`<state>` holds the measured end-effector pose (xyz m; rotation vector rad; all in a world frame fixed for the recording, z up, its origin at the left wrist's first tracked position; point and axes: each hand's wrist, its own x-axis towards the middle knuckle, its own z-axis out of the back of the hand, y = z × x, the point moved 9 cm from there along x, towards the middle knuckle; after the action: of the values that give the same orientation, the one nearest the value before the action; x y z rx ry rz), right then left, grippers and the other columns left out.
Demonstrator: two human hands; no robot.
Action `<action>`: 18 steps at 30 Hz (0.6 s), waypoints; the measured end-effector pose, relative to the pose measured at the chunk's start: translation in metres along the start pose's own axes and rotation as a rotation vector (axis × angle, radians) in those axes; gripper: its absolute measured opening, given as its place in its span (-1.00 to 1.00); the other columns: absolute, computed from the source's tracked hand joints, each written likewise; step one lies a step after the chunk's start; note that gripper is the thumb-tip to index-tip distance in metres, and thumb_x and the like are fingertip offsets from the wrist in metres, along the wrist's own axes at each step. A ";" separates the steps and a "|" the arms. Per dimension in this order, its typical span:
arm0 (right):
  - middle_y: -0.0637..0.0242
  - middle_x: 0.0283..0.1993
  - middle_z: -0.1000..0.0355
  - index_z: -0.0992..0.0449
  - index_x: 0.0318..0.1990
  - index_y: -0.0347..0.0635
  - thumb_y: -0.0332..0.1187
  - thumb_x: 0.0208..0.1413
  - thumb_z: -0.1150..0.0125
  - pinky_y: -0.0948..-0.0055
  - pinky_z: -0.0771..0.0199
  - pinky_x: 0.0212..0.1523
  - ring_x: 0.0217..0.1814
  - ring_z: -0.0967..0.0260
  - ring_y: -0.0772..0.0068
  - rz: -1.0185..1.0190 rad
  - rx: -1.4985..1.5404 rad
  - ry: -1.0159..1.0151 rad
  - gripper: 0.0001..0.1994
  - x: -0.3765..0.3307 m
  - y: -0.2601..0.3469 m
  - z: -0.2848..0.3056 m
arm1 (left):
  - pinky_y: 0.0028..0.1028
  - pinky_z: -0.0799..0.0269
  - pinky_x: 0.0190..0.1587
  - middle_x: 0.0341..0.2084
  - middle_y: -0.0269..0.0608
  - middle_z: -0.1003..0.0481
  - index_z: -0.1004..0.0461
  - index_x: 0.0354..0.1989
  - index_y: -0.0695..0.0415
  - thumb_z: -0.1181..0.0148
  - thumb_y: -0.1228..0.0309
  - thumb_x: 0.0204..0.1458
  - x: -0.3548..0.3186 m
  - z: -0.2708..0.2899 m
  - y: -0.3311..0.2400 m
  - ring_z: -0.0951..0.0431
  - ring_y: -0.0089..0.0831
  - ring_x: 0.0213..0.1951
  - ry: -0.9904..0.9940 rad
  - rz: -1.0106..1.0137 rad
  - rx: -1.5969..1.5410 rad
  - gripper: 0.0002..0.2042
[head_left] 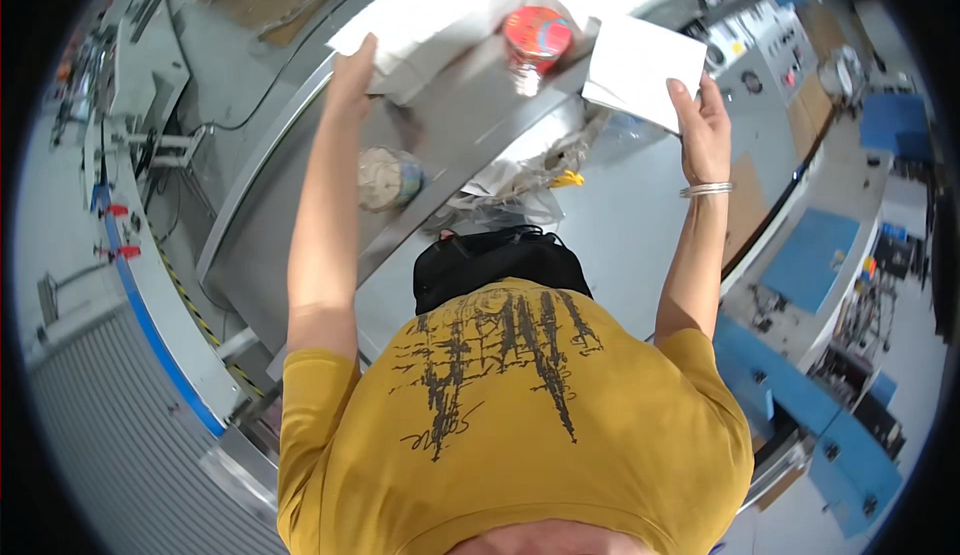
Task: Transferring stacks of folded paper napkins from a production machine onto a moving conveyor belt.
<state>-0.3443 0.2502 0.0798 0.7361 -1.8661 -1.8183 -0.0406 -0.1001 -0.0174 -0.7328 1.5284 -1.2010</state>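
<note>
Both my arms reach forward over a grey metal table (285,220). At the far left of it, my left hand (352,77) is closed on the edge of a large white sheet (440,27), thumb showing on the near side. My right hand (705,135) grips a smaller, squarish white piece (645,67), which looks like folded paper or card, by its lower right corner. Between the two white pieces stands a round container with a red top (537,35), smeared by motion. Nearer to me, right of my left forearm, is a rounded container with beige contents (388,178).
Clear plastic bags and a yellow item (566,179) lie just past the table's near edge. A black bag (500,263) is at my waist. Workbenches with blue mats (812,255) stand to the right. On the left runs a white bench with a blue edge (165,345).
</note>
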 end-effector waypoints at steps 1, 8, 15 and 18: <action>0.32 -0.21 -0.50 -0.31 0.08 -0.31 -0.37 0.15 -0.15 0.66 -0.39 -0.25 -0.24 -0.41 0.64 -0.083 -0.062 -0.009 -0.63 -0.009 -0.019 0.017 | -0.35 -0.28 0.05 0.00 -0.07 -0.41 -0.27 0.10 0.41 -0.16 0.23 0.05 0.011 0.009 0.006 -0.40 -0.29 0.01 -0.017 0.008 0.058 -0.46; -0.01 -0.15 -0.48 -0.32 0.07 -0.23 -0.14 0.05 -0.14 0.28 -0.39 -0.05 -0.14 -0.47 0.14 -0.264 -0.433 0.273 -0.52 -0.081 -0.177 -0.017 | -0.12 -0.34 0.03 0.07 -0.14 -0.36 -0.18 0.20 0.21 -0.03 0.10 0.15 -0.016 -0.012 -0.004 -0.42 -0.22 0.04 0.135 0.179 0.031 -0.45; 0.06 -0.18 -0.48 -0.26 0.13 -0.11 -0.39 0.01 -0.01 0.10 -0.44 -0.17 -0.10 -0.47 0.10 -0.055 -0.854 0.805 -0.55 -0.128 -0.173 -0.170 | -0.04 -0.29 0.04 0.13 -0.22 -0.32 -0.14 0.23 0.03 0.14 0.10 0.22 -0.016 -0.004 -0.008 -0.34 -0.20 0.12 0.121 0.225 0.130 -0.54; 0.18 -0.14 -0.50 -0.42 0.01 -0.06 -0.42 0.03 0.02 0.15 -0.45 -0.24 -0.06 -0.48 0.22 0.018 -0.868 1.015 -0.66 -0.152 -0.202 -0.223 | -0.03 -0.34 -0.01 0.13 -0.18 -0.30 -0.12 0.24 0.06 0.15 0.12 0.23 -0.019 0.002 -0.020 -0.35 -0.14 0.10 0.069 0.178 0.184 -0.54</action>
<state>-0.0702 0.1759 -0.1027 0.9852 -0.3836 -1.5288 -0.0355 -0.0901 0.0076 -0.4287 1.4824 -1.2236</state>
